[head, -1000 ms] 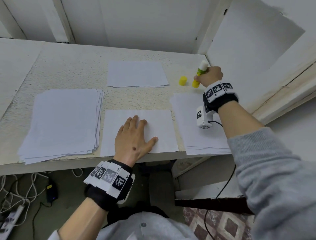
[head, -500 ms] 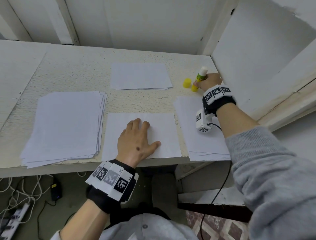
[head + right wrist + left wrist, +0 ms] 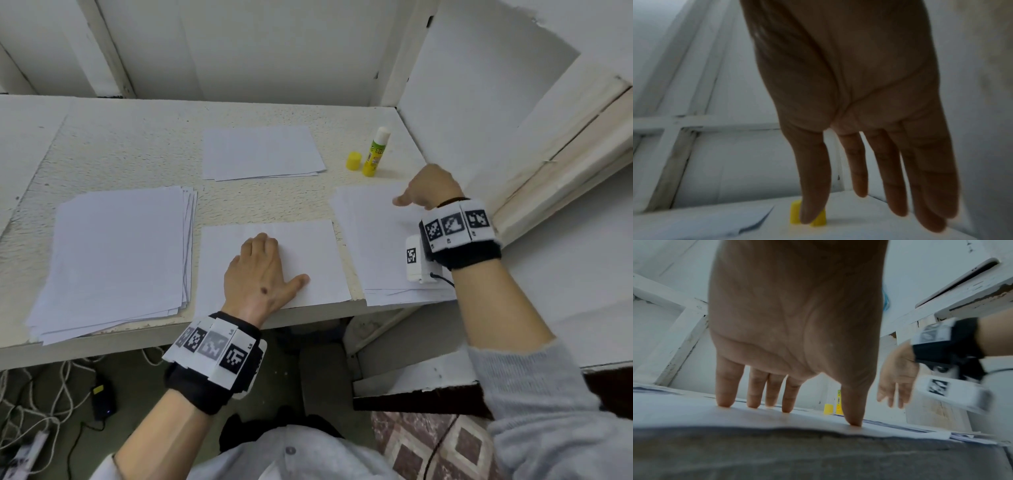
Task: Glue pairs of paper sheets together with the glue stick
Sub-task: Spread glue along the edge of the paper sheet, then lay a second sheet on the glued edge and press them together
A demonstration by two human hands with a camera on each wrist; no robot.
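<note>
Yellow glue stick (image 3: pixel 375 151) uncapped, upright, right hand (image 3: pixel 432 187) grip loose, empty, left hand (image 3: pixel 262 278) flat on sheet (image 3: pixel 318 250)

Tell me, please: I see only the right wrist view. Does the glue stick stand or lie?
Observer: The glue stick stands upright, uncapped, next to its yellow cap.
Operator: What does the other hand do?
Observer: The left hand lies flat on the sheet at the front edge of the table.
Operator: Where is the hand that I see?
Observer: The right hand is open, over the far end of the paper stack on the right.
</note>
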